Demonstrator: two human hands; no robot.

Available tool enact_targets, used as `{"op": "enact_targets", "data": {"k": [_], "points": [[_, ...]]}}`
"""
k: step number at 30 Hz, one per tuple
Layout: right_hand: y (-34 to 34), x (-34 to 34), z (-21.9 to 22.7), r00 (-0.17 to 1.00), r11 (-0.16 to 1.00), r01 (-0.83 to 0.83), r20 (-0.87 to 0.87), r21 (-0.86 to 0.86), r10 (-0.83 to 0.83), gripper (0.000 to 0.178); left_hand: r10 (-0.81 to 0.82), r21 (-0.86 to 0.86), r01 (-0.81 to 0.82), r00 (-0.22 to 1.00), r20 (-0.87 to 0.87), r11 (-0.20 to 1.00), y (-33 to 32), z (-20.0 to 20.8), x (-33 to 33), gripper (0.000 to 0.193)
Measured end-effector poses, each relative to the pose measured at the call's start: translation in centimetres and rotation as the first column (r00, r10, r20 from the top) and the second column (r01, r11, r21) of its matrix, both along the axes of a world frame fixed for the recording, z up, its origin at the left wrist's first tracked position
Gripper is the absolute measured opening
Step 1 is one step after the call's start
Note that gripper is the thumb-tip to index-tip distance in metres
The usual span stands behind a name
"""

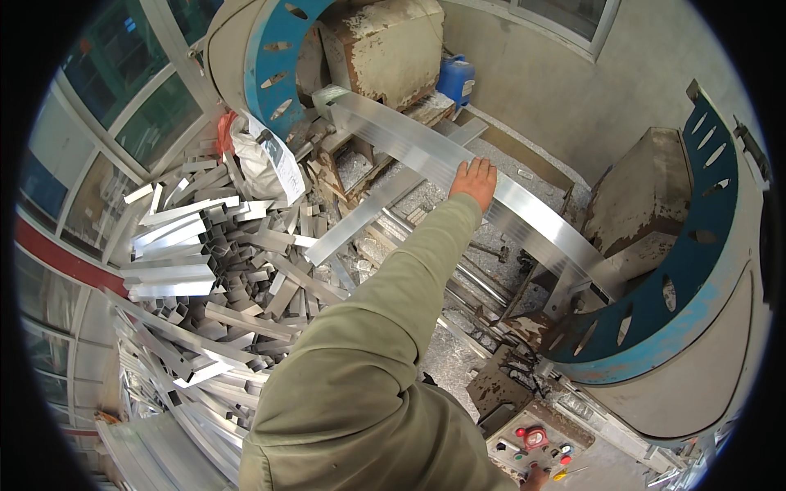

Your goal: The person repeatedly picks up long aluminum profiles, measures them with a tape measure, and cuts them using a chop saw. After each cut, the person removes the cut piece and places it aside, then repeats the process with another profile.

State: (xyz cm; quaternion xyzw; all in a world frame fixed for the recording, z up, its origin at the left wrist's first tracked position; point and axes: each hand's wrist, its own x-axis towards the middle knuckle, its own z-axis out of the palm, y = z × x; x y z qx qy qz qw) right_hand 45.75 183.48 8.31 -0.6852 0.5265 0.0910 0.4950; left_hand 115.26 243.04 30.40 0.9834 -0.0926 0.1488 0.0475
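Observation:
A long, wide aluminium profile (393,131) lies slantwise across a machine, between two large round blue-and-grey guards. My left hand (475,182) rests on its middle, with the fingers bent over the far edge; an olive sleeve covers the arm. At the lower right, my right hand (536,478) touches a control panel (508,454) with several coloured buttons. Most of that hand is cut off by the picture's edge, so its grip does not show. Beside it on the panel lies a yellow-handled screwdriver (565,474). A red emergency-stop button (534,437) sits just above.
Metal offcuts (246,278) form a big heap on the left, with a white sack (260,159) behind it. The left guard (266,65) and the right guard (655,335) flank the machine bed. A flat bar (368,214) crosses under the profile. A blue jug (455,80) stands by the wall.

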Motion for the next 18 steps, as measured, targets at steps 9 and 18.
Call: {"op": "enact_targets", "data": {"k": [9, 18], "points": [[0.22, 0.34, 0.12, 1.000, 1.000, -0.004, -0.003, -0.010, 0.004, 0.062, 0.010, 0.024, -0.010, 1.000, 0.004, 1.000, -0.06, -0.14, 0.13, 0.074], [0.46, 0.39, 0.29, 1.000, 1.000, -0.007, -0.006, -0.021, 0.007, 0.058, 0.013, 0.007, -0.013, 0.999, 0.043, 1.000, -0.03, -0.26, 0.04, 0.060]]}}
